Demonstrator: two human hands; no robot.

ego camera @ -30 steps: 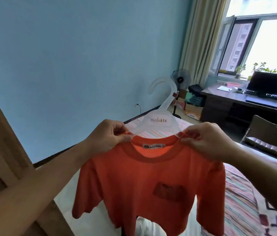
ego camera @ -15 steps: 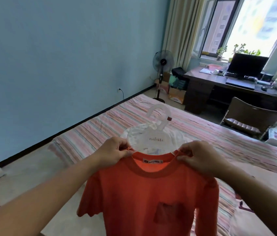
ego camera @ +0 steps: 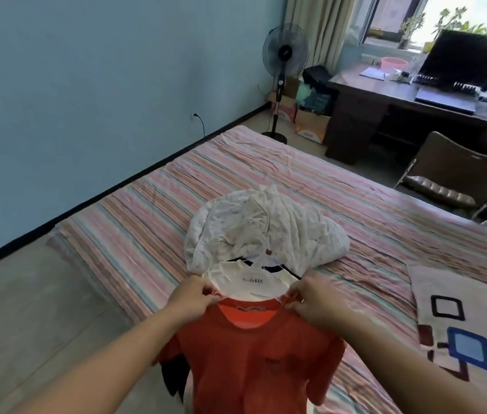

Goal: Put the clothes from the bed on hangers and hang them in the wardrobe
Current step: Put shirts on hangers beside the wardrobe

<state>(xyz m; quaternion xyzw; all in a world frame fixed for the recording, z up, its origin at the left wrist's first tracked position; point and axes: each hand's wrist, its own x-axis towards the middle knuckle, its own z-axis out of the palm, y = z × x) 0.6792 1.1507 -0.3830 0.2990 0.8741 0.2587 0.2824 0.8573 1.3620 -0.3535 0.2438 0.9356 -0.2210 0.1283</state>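
The left hand (ego camera: 192, 297) and right hand (ego camera: 311, 297) pinch the shoulders of the orange cotton T-shirt (ego camera: 254, 363), which hangs between them. The translucent white plastic hanger (ego camera: 251, 282) spans left to right, its hook pointing away over the striped bed (ego camera: 146, 222).

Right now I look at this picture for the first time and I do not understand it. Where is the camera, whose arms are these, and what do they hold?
No machine is here. A person wears one wide camera on the head, which looks forward and down, so the two arms that come in from the bottom are that person's own.

The left hand and the right hand each pinch the neckline of an orange T-shirt. A white plastic hanger with small lettering sits in the neck of the shirt.

Behind the hands is a bed with a striped sheet. A crumpled white garment lies on it. A patterned pillow lies at the right.

Farther back stand a fan, a dark desk with a laptop, and a chair.
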